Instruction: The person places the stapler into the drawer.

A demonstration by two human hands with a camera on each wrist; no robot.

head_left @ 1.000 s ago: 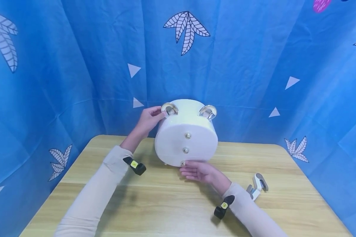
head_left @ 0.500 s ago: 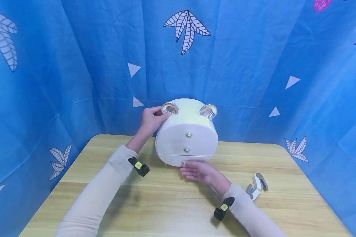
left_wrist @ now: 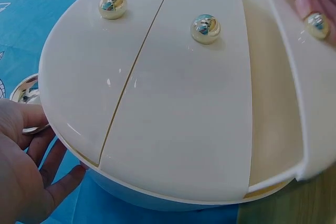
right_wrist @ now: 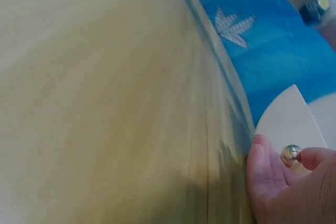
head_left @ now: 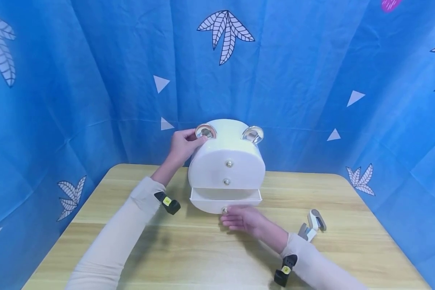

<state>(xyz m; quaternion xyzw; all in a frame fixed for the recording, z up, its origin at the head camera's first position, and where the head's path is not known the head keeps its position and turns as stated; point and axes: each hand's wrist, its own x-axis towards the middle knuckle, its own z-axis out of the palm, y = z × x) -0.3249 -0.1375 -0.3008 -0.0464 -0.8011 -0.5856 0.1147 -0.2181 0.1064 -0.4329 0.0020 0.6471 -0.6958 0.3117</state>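
Observation:
A white rounded drawer box (head_left: 206,171) with shiny gold ears stands at the back of the table. Its bottom drawer (head_left: 203,206) is pulled partway out, and the inside that shows is bare; the upper two drawers are flush. My left hand (head_left: 183,146) pinches the left ear (head_left: 206,131), thumb in front and fingers behind. Thumb and fingers of my right hand (head_left: 245,220) pinch the bottom drawer's gold knob (right_wrist: 291,156). In the left wrist view, the upper knobs (left_wrist: 205,29) show, untouched by either hand.
A white and grey hinged gadget (head_left: 314,221) lies on the wooden table (head_left: 188,257), close to my right forearm. Blue patterned curtain (head_left: 293,80) hangs behind the box and along both sides. Black camera straps (head_left: 168,202) sit on both wrists.
The bottom drawer has slid out toward me, from closed to partway open, as my right hand drew back with its knob. My left hand has shifted slightly farther onto the ear.

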